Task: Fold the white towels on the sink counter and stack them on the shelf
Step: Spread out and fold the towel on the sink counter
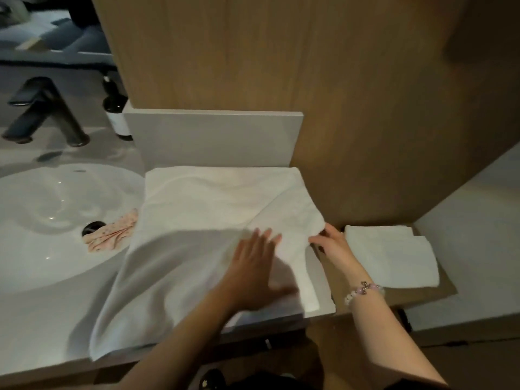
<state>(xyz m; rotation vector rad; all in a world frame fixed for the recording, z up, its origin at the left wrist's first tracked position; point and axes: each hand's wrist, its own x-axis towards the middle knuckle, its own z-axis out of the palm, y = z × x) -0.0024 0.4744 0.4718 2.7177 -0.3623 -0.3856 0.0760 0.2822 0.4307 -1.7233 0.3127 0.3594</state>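
A large white towel (202, 226) lies spread over the sink counter (56, 327), its left part draping toward the basin and over the front edge. My left hand (253, 266) rests flat on it with straight fingers, near its right side. My right hand (330, 243) pinches the towel's right edge where a corner is folded over. A folded white towel (391, 254) lies on the low wooden shelf (441, 291) to the right of the counter.
A white basin (50, 220) at left holds a pink patterned cloth (112, 235) by the drain. A dark faucet (42, 114) and a dark bottle (116, 111) stand behind it. A wooden panel (309, 80) rises behind the counter.
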